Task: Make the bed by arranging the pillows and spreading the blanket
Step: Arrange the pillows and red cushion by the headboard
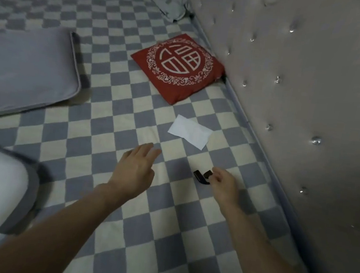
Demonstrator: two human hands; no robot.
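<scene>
Two pillows: grey ones (25, 66) lie at the left of the bed (111, 107), well apart from the headboard (298, 103).
Cushion: red (177, 67), touching the headboard.
Paper: white slip (189, 131), clear it next.
Left hand (136, 167): fingers straight, holding nothing.
Right hand (225, 184): fingers pinching a small black clip (202, 177); lift it away before arranging pillows.

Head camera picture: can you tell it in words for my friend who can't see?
Two bare hands reach over a blue-and-white checkered bed: the right hand touches a small black object, the left hand is open. A red cushion and white paper lie ahead.
</scene>
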